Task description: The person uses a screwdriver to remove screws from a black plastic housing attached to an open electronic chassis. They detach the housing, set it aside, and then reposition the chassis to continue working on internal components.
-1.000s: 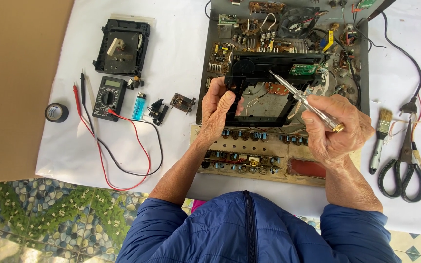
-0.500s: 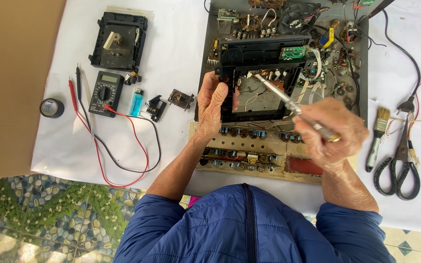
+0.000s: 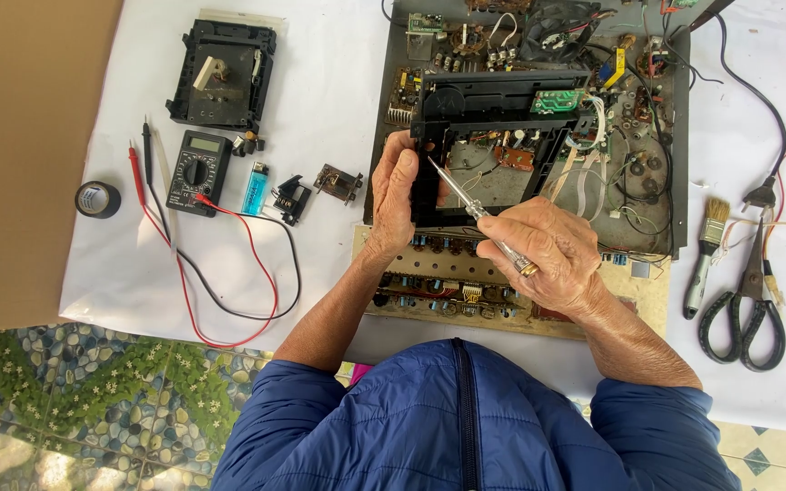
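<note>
A person in a blue jacket (image 3: 466,418) bends over an opened electronics chassis (image 3: 529,127) on a white-covered surface (image 3: 320,109). The left hand (image 3: 395,193) curls around the left edge of a black plastic frame (image 3: 502,95), fingertips hidden behind it. The right hand (image 3: 552,255) pinches a clear-handled screwdriver (image 3: 470,205), its tip pointing toward ten o'clock inside the frame. The chassis top is cut off. At nine o'clock lies a multimeter (image 3: 197,171); at three o'clock, scissors (image 3: 748,300) and a brush (image 3: 707,250).
</note>
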